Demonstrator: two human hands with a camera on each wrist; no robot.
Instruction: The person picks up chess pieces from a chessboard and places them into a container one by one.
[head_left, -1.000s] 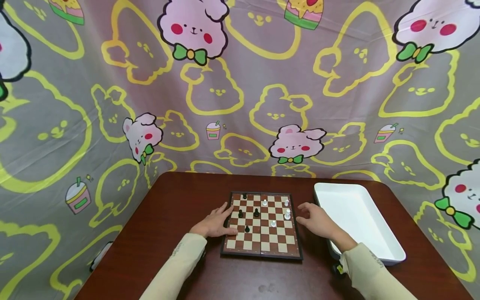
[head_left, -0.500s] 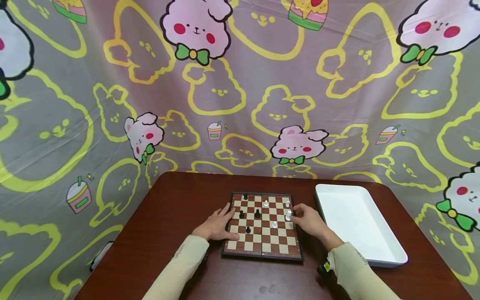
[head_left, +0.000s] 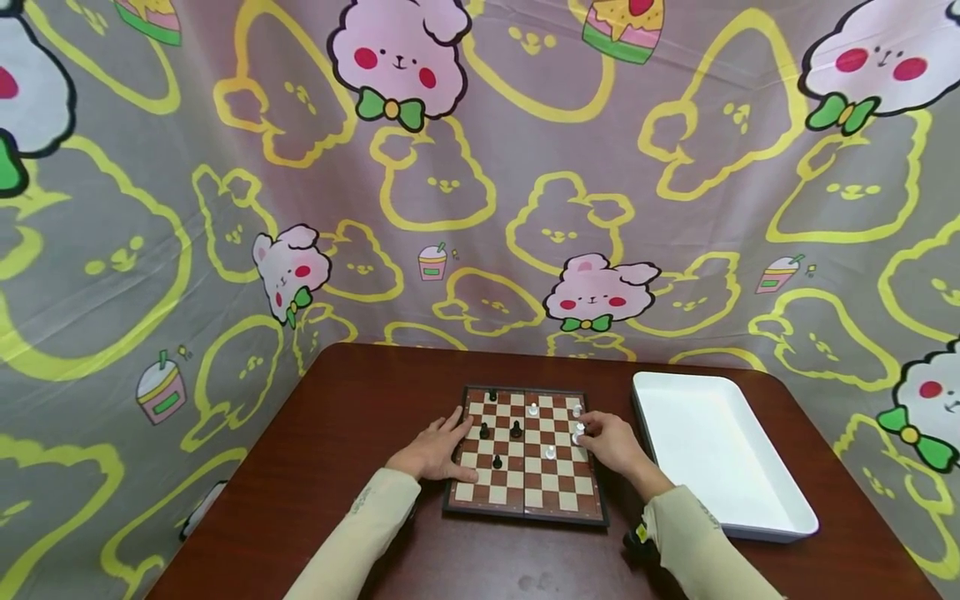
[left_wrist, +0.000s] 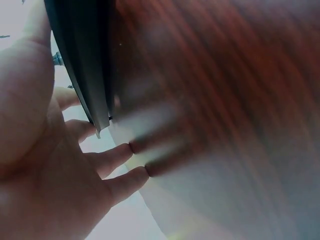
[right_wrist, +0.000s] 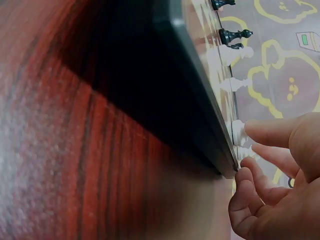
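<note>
Between thumb and finger of the right hand (head_left: 617, 446), a small white chess piece (right_wrist: 238, 134) pinched upright on a brown-and-cream checkered board (head_left: 551, 485), left hand (head_left: 430, 451) opposite, fingers spread at its black rim (head_left: 525, 517).

In the lower centre of the head view, a long pale beige left sleeve (head_left: 358, 533) ends at the bare left hand (head_left: 432, 451). At the lower right, a matching right sleeve (head_left: 693, 533) ends at the bare right hand (head_left: 617, 448). Each cuff carries small grey markings, too tiny to read. A black wrist device (head_left: 635, 547) with a yellow-green patch (head_left: 641, 532) shows beside the right cuff. In the right wrist view, a small dark ring-like band (right_wrist: 291, 182) appears at lower right.
</note>
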